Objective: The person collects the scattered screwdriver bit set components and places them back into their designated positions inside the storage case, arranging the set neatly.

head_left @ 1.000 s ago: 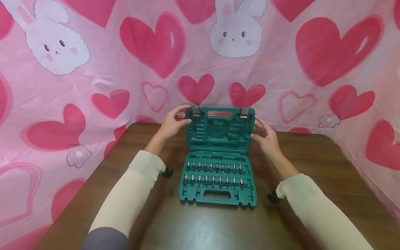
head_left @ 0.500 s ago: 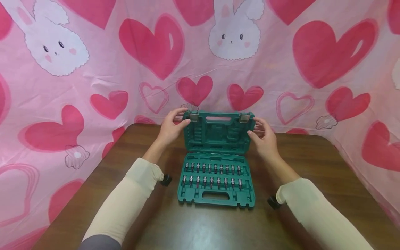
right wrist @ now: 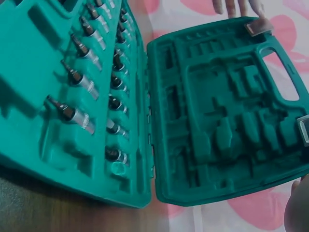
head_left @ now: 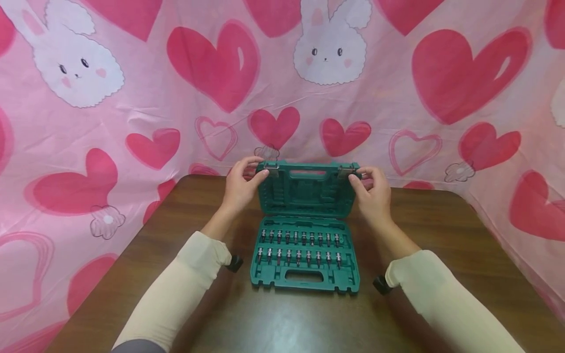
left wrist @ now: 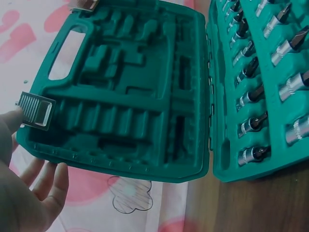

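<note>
A green plastic bit socket case stands unfolded, its lid (head_left: 304, 208) raised and leaning toward me. The lid's moulded recesses hold nothing. In the base (head_left: 265, 275) sit two rows of silver bit sockets (head_left: 298, 257). My left hand (head_left: 239, 189) holds the lid's upper left corner, thumb at the metal latch (left wrist: 36, 111) and other fingers at the side and behind. Opposite, my right hand (head_left: 374, 193) grips the upper right corner by the other latch (right wrist: 305, 129); its fingers are partly hidden behind the lid. Only a bit of that hand shows in the right wrist view.
The case rests on a brown wooden table (head_left: 291, 323). Behind the table and along its sides hangs a pink cloth (head_left: 379, 98) with hearts and rabbits. A dark wrist strap piece (head_left: 235, 264) hangs under the left wrist, another (head_left: 382, 284) under the right.
The lid has tilted forward, its top edge coming lower and nearer to me. Both hands have moved with it. The latches have swung on the lid; the base has stayed put.
</note>
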`<act>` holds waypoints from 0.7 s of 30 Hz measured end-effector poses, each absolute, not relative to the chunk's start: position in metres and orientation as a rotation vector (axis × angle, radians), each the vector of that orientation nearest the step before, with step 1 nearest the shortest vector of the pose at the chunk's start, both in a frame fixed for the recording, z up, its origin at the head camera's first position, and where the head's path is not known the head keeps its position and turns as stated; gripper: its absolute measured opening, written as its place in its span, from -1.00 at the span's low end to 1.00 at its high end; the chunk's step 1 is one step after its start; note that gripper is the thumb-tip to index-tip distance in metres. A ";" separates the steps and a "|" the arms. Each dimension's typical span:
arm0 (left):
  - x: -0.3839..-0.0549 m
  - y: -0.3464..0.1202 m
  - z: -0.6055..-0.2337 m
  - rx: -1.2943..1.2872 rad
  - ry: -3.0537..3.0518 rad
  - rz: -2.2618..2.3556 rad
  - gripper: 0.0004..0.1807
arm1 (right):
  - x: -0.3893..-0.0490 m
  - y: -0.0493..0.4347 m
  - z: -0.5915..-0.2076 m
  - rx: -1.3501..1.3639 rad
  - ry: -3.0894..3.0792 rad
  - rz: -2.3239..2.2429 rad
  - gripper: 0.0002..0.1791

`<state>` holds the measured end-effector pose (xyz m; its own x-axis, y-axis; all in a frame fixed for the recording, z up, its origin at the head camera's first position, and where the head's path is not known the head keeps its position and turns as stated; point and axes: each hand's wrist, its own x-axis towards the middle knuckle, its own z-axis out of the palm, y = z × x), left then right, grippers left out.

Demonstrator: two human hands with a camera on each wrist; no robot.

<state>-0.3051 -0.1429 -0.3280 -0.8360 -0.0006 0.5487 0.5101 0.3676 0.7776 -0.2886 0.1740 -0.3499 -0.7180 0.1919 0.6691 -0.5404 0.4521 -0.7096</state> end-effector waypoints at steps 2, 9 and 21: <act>-0.303 -0.142 -0.329 -0.429 -2.164 -1.471 -0.60 | -0.288 0.173 -0.348 0.287 -1.964 1.342 -0.72; -0.294 -0.141 -0.335 -0.411 -2.105 -1.534 -0.63 | -0.266 0.163 -0.331 0.248 -1.915 1.419 -0.76; -0.285 -0.143 -0.335 -0.433 -2.078 -1.567 -0.65 | -0.249 0.158 -0.322 0.339 -1.883 1.422 -0.70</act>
<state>-0.2846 -0.1432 -0.3352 -0.8253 -0.0442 0.5630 0.5291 0.2879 0.7982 -0.2485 0.1585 -0.3220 -0.6915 0.2158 0.6893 -0.6038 0.3512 -0.7156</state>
